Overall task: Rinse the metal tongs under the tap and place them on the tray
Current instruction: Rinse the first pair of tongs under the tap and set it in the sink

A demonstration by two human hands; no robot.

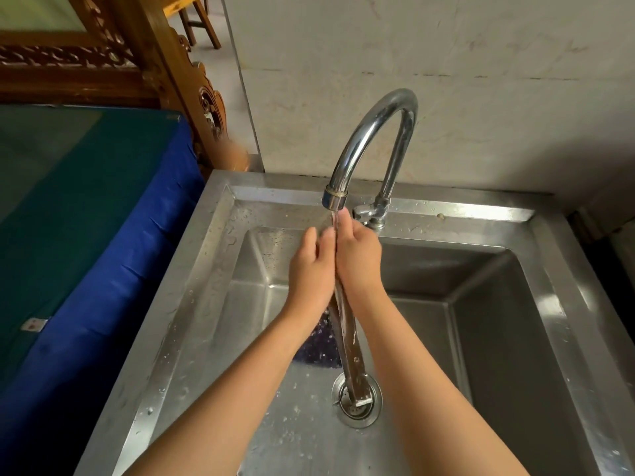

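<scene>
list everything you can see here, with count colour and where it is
metal tongs: 1, silver, upright between both hands over the sink, top end in the water, lower end above the drain
tap: 1, chrome, curved, at the sink's back rim
water stream: 1, clear, falling from the spout
sink: 1, steel, wet
drain: 1, steel, sink floor
covered table: 1, blue sides, green top, left of the sink
carved wood frame: 1, brown, upper left
wall: 1, pale, behind the tap
left hand: 1, against the tongs' left side
right hand: 1, fingers around the tongs
</scene>
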